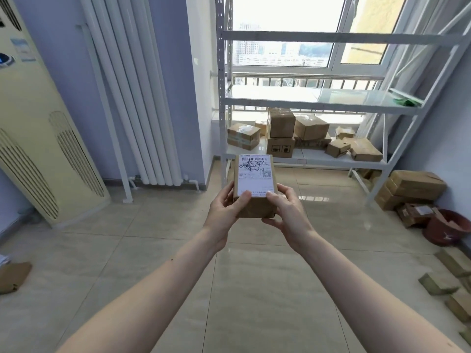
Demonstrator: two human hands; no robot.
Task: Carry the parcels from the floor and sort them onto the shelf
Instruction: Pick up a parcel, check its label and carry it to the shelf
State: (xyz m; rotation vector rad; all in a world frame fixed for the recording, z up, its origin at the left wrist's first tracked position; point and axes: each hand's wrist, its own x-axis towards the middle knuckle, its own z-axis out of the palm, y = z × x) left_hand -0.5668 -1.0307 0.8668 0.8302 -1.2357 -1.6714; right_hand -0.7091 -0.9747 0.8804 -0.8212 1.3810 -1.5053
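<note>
We cannot read the small print on the parcel's label (255, 177); our thumbs cover its lower edge, and our fingers wrap out of sight behind the parcel (254, 205). The shelf (318, 99) is cut off at the top edge. Boxes at the back of the lower tier (303, 128) are half hidden by those in front. Cardboard pieces (456, 284) run off the right edge, and the air conditioner (33, 138) off the left.

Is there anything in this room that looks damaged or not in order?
Yes. On the lower shelf, the small boxes at right lie tilted, not stacked. A torn carton sits on the floor beside the red basin.
</note>
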